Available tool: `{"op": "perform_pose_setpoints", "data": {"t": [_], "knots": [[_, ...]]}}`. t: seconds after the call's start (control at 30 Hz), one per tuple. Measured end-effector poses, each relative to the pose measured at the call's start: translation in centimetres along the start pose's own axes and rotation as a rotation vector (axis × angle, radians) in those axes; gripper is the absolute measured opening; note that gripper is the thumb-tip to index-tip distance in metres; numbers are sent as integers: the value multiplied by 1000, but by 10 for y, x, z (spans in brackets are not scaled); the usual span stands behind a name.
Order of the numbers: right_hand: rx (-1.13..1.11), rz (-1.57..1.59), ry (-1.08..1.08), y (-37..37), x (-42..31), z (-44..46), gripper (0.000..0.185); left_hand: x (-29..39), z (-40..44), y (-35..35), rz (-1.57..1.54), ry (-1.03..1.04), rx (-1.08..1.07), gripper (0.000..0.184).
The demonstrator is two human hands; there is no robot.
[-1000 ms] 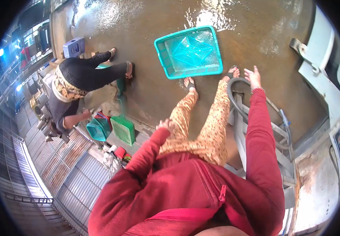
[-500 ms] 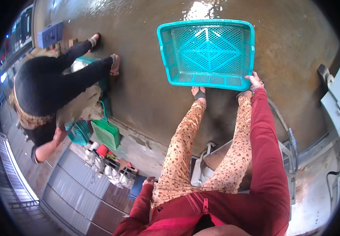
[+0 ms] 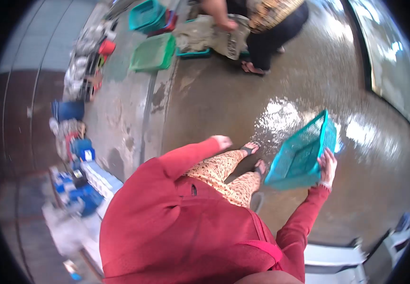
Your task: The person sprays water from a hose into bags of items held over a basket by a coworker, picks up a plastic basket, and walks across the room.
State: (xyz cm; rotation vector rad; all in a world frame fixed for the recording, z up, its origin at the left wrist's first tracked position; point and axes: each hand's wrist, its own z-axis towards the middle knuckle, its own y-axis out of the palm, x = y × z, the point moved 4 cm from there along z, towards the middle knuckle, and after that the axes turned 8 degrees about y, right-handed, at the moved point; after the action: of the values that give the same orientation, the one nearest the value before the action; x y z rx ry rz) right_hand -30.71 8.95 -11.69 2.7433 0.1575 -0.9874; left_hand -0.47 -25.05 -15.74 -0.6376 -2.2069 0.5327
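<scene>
A teal plastic basket (image 3: 299, 149) with mesh walls hangs tilted over the wet floor on my right side. My right hand (image 3: 327, 166) is closed on its near right edge. My left hand (image 3: 222, 141) is in front of my body above my left leg, apart from the basket. Motion blurs its fingers, so their pose does not show.
Ahead, a person in dark trousers (image 3: 261, 49) bends over a greyish sack (image 3: 219, 38). A green basket (image 3: 153, 52) and stacked teal baskets (image 3: 147, 16) stand at the upper left. Wet, shiny floor (image 3: 205, 99) lies in front; a white metal frame (image 3: 335, 255) is at the lower right.
My view and body have turned left. The basket has gone from facing me, held low in front of my feet, to tilted at my right, still in my right hand. My left hand has come forward.
</scene>
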Motion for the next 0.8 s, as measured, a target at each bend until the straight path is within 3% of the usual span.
{"op": "perform_pose_setpoints", "data": {"t": [0.03, 0.07, 0.13, 0.17, 0.2, 0.27, 0.3, 0.33, 0.4, 0.43, 0.5, 0.57, 0.63, 0.73, 0.8], "knots": [[9, -40, -22, -2, -11, -11, 51, 58, 4, -5, -120, 158, 26, 30], [21, -80, -56, -3, -20, -20, 55, 96, 20, 6, -234, 120, -143, 32], [28, -196, -54, 25, -41, -53, 63, 164, 43, 18, -42, 372, 23, 36], [-17, -232, -63, 36, -44, -58, 65, 200, 40, 9, -268, 347, 79, 40], [-56, -258, -67, 54, -46, -59, 68, 229, 34, -10, -298, 248, 138, 49], [-166, -336, -95, 98, -42, -89, 68, 241, 45, -9, -604, -23, 215, 68], [-208, -405, -86, 124, -37, -113, 67, 243, 32, -20, -794, 42, 272, 69], [-241, -471, -77, 154, -28, -134, 66, 237, 18, -34, -982, 114, 320, 71], [-438, -502, -105, 195, 0, -136, 67, 191, 32, -44, -1021, 48, 380, 74], [-513, -569, -174, 227, 3, -156, 68, 163, 23, -59, -903, -149, 332, 71], [-614, -648, -181, 280, 18, -173, 69, 109, -9, -84, -1124, -235, 352, 43], [-719, -753, -199, 339, 30, -207, 70, 52, -44, -100, -1350, -327, 384, 41], [-835, -890, -248, 391, 48, -229, 67, -17, -56, -113, -1754, -139, 579, 34], [-1099, -1104, -258, 464, 73, -259, 60, -70, -138, -165, -1736, -118, 822, 31], [-1162, -1183, -429, 506, 81, -260, 47, -110, -170, -185, -1730, -166, 968, 28]]}}
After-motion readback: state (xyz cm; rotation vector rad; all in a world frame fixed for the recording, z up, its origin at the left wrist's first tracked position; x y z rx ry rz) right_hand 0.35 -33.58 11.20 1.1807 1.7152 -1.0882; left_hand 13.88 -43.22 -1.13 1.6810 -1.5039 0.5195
